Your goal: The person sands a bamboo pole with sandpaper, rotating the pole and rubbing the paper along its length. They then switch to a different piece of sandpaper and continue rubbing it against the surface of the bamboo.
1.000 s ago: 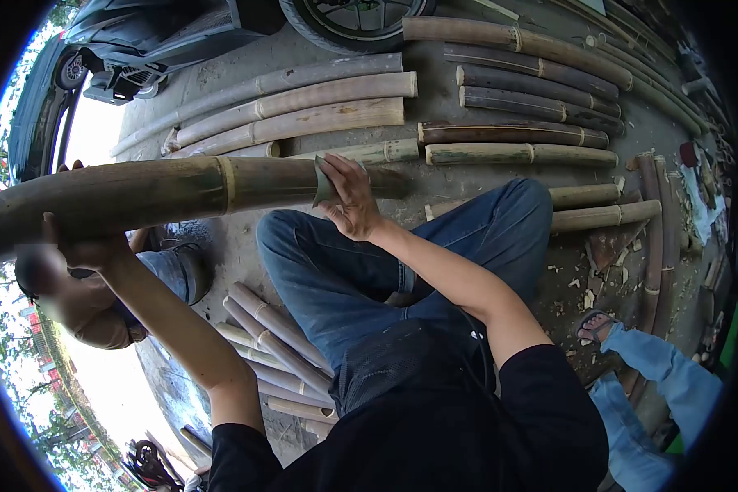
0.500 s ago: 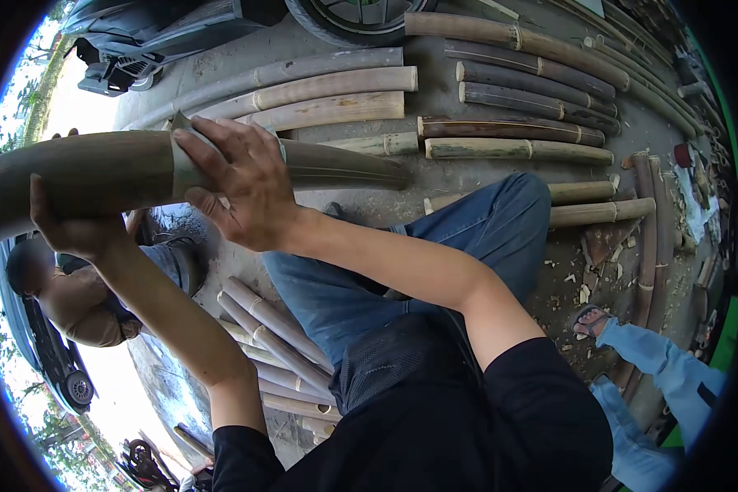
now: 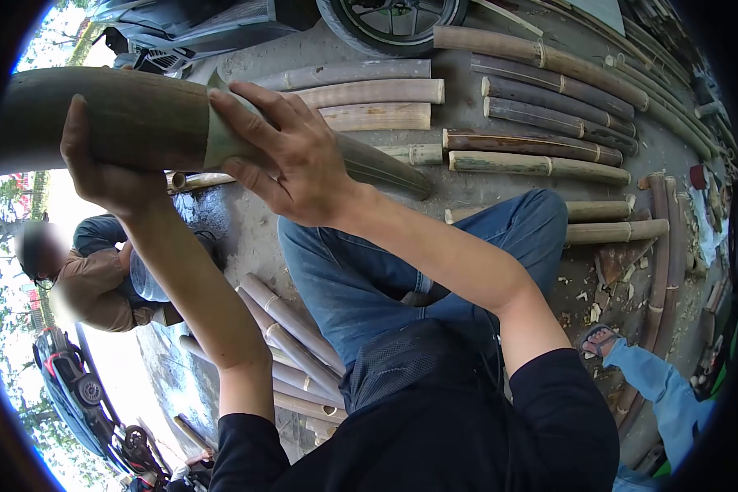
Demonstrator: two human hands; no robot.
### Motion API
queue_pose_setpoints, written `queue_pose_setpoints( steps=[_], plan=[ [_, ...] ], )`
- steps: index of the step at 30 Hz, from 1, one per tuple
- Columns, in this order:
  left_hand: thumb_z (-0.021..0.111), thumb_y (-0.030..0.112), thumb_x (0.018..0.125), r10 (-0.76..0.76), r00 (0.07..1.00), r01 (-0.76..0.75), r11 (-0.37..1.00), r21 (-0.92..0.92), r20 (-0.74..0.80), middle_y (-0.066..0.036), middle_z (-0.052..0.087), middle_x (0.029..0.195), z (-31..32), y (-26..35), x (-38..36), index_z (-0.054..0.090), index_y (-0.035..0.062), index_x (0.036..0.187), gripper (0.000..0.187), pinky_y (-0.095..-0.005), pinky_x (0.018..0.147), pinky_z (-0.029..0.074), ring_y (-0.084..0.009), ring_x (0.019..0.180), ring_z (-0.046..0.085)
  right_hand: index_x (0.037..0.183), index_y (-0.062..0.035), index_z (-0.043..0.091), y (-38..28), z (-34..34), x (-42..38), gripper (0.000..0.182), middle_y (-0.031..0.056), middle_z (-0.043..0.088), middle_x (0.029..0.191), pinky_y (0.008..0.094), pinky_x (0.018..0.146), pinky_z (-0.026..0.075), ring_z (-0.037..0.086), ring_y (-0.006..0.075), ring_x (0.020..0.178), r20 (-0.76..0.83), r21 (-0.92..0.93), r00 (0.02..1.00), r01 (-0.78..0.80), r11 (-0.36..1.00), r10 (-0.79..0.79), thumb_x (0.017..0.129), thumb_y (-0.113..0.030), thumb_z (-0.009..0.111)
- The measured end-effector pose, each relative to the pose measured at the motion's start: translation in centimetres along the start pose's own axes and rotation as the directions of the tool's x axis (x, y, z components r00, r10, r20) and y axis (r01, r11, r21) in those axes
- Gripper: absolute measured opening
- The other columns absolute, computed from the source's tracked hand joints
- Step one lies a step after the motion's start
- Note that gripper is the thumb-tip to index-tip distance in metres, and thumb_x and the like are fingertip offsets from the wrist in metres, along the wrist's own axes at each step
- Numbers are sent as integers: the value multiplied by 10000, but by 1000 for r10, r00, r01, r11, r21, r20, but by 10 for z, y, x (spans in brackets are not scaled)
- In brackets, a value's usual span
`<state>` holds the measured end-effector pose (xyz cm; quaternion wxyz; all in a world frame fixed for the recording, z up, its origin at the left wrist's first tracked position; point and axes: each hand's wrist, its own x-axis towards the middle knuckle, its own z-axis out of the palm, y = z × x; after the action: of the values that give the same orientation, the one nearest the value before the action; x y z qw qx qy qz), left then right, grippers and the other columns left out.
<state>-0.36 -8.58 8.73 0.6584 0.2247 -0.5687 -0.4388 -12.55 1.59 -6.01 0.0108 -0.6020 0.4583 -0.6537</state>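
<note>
A thick bamboo pole stretches across the upper left of the head view, its far end lower and further right. My left hand is closed around its underside, thumb up along the near face. My right hand wraps over the top, pressing a pale grey-green sheet of sandpaper against the bamboo. Part of that sheet is hidden beneath my fingers. The pole sits above my bent legs in jeans.
Cut bamboo lengths lie in rows on the concrete ahead, with more by my left side. A motorbike wheel stands beyond. One person crouches at left; another person's sandalled foot is at right, near wood shavings.
The pole and both hands appear higher and further right in view, and the whole scene has shifted with the camera. Both hands keep their hold.
</note>
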Motion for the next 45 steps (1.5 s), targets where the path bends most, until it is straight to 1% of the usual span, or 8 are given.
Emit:
queue_pose_setpoints(
  steps=[8,11,18,23,28,31,39,45],
  plan=[
    [561,506,854,3,966,38,988,-152,257,-310,455,1496,-70,-20,15,339,-101,1514,924,-610,1126,425,-492,1348,507,1560,-155,438,102,-50,-181,657,149,504,1535,509,1190,295,450,362,1423,174,67,910,-392,917,376,1063,-579,372],
    [567,516,841,325,677,253,739,-624,660,-301,450,1501,-79,-31,25,340,-88,1521,938,-616,1153,397,-467,1368,495,1504,-139,520,190,-89,-300,568,155,543,1517,460,1192,292,440,351,1429,275,-184,673,-664,725,687,1101,-492,333],
    [591,509,856,9,960,94,932,-349,281,-283,493,1458,-64,-16,10,389,-78,1498,893,-610,1134,422,-437,1316,541,1540,-184,498,53,-26,-121,624,144,496,1542,503,1142,352,488,383,1371,139,132,966,-238,962,220,1084,-575,329],
    [605,504,864,-51,985,98,951,-294,164,-273,517,1434,-53,-3,-8,418,-72,1484,867,-606,1123,436,-420,1286,567,1536,-266,521,38,-6,-91,564,146,443,1566,466,1193,322,441,351,1410,47,150,999,-5,989,-2,991,-283,665],
    [608,455,951,-84,939,160,965,209,-333,-234,619,1334,-48,-1,-11,562,-50,1387,669,-549,1047,517,-371,1162,651,1590,-143,363,113,-63,-218,930,187,465,1373,503,1154,353,459,401,1302,176,45,861,-491,870,476,737,-131,732],
    [583,454,956,-125,973,147,984,102,-193,-264,600,1362,-68,-3,-14,518,-62,1429,703,-542,1052,510,-375,1225,622,1616,-123,322,173,-79,-303,951,226,440,1423,527,1151,336,388,442,1361,263,-257,593,-717,647,761,730,-221,653],
    [574,459,932,-107,994,107,994,29,-19,-284,577,1385,-62,-5,-9,438,-93,1476,787,-530,1135,451,-389,1311,577,1609,-104,272,31,-10,-76,996,252,468,1442,544,1129,369,505,452,1271,258,81,946,-224,971,197,709,-222,683],
    [582,476,895,-81,997,81,997,4,-17,-274,592,1359,-87,-7,-8,447,-84,1456,805,-533,1153,447,-392,1312,579,1587,-107,360,8,22,-61,928,237,469,1450,578,1101,390,524,430,1293,77,-45,997,-21,999,24,942,-768,444]
  ],
)
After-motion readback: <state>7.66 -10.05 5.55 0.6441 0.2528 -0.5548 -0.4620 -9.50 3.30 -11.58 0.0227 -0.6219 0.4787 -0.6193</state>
